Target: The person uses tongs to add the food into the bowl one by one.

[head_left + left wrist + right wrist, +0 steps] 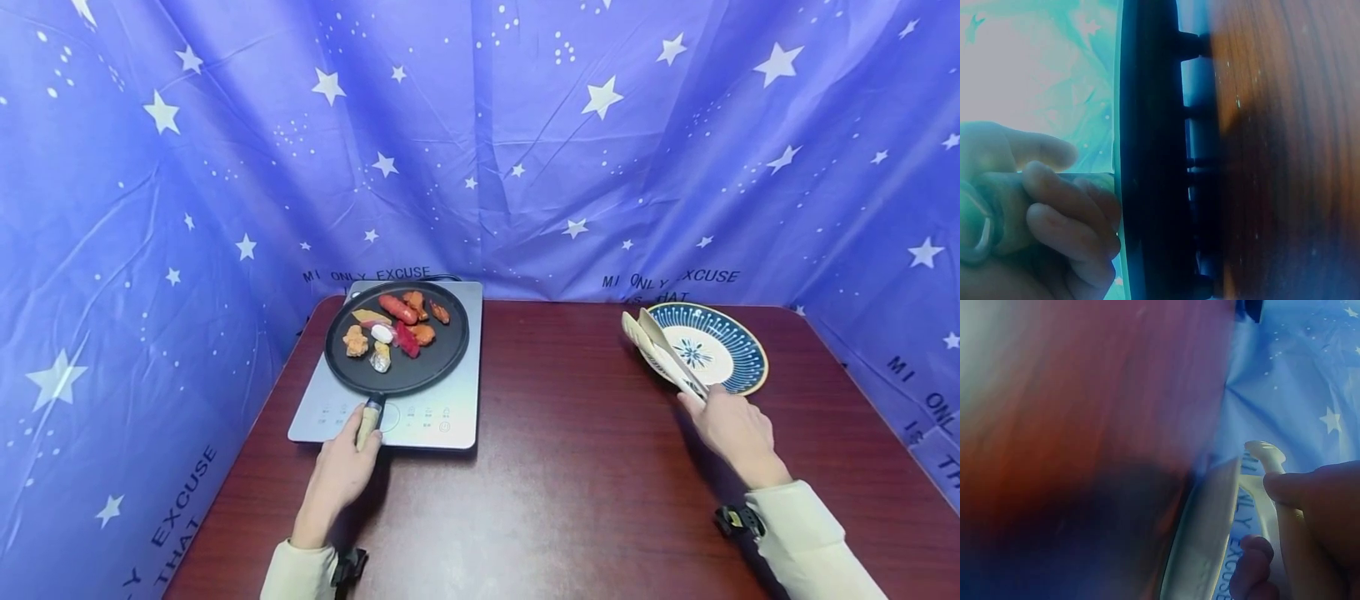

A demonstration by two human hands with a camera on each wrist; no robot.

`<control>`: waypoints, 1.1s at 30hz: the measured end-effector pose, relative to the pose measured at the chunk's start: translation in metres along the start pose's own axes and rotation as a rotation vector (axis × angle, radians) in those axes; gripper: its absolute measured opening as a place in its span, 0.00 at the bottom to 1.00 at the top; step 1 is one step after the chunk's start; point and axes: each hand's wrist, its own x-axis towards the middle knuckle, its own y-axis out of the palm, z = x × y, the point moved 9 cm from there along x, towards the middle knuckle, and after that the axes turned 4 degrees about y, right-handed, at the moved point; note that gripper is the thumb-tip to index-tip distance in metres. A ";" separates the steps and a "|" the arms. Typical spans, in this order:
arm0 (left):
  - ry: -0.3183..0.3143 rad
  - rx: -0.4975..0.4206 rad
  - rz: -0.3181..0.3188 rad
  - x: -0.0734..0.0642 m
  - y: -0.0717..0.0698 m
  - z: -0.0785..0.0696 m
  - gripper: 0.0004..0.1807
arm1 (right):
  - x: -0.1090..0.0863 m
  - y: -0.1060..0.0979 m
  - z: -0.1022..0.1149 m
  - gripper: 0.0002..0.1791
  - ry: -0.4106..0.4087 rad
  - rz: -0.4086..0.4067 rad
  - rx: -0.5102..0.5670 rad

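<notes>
My left hand (341,471) grips the tan handle (368,422) of a round black frying pan (431,367). In the left wrist view, its fingers (1069,231) curl round the handle. The pan sits on a silver induction cooktop (461,417) and holds several food pieces, among them a red sausage (397,309), a crusty fried piece (355,340), a white piece (382,333) and a deep red piece (407,340). My right hand (735,429) holds cream tongs (652,346), tips apart with nothing between them. They overlap the left side of a blue-and-white plate (752,350).
The dark red wooden table (555,433) runs between the cooktop and the plate. A blue star-print curtain (480,150) hangs close behind and at both sides of the table. A dark cable (442,277) lies behind the cooktop.
</notes>
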 end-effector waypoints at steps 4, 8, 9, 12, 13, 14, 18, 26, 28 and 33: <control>-0.002 -0.002 0.003 0.000 0.000 -0.001 0.33 | -0.004 -0.003 -0.013 0.33 0.013 -0.003 -0.008; -0.001 -0.004 -0.001 -0.001 -0.001 -0.001 0.33 | -0.006 -0.004 -0.022 0.32 0.014 0.000 -0.014; 0.001 -0.005 -0.003 -0.001 -0.001 -0.001 0.33 | -0.007 -0.004 -0.024 0.32 0.015 -0.002 -0.015; 0.006 -0.003 -0.006 -0.001 -0.001 -0.001 0.33 | -0.008 -0.004 -0.032 0.33 0.023 0.004 -0.021; 0.007 -0.004 -0.006 0.000 -0.001 -0.001 0.33 | -0.008 -0.004 -0.035 0.33 0.028 0.006 -0.023; 0.008 -0.003 -0.006 0.000 -0.001 -0.001 0.33 | -0.009 -0.004 -0.038 0.34 0.032 0.007 -0.026; 0.013 0.002 -0.009 0.000 -0.002 -0.001 0.33 | -0.010 -0.005 -0.048 0.36 0.043 0.009 -0.033; 0.004 0.004 0.004 -0.002 0.000 0.001 0.33 | -0.015 -0.004 -0.071 0.36 0.101 0.024 0.004; 0.002 0.004 0.007 -0.002 0.001 0.001 0.33 | -0.016 -0.003 -0.075 0.36 0.101 0.035 0.015; 0.005 -0.001 0.000 -0.001 0.002 0.001 0.33 | -0.016 0.002 -0.077 0.33 0.074 0.049 0.019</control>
